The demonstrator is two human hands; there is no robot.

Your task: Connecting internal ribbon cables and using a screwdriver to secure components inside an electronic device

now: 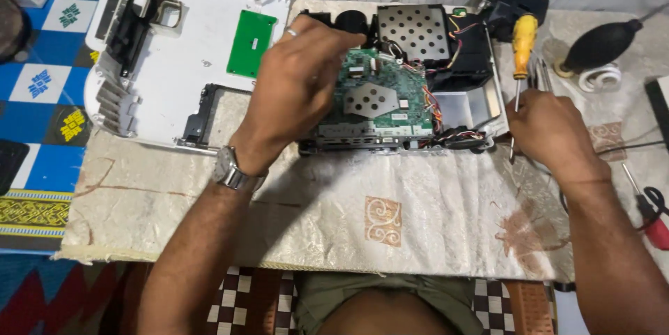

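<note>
The left hand (pixel 296 77) rests with curled fingers on the green circuit board (pixel 380 94) of the opened device at the desk's far middle — the right hand (pixel 550 129) pinches a thin metal tool (pixel 511 150) just right of it.

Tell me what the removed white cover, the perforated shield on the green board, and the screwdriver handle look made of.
White cover: moulded matte plastic, judging by its ribs and clips. Perforated shield: thin dull grey metal, punched with round holes. Screwdriver handle: glossy yellow, probably hard plastic.
</note>
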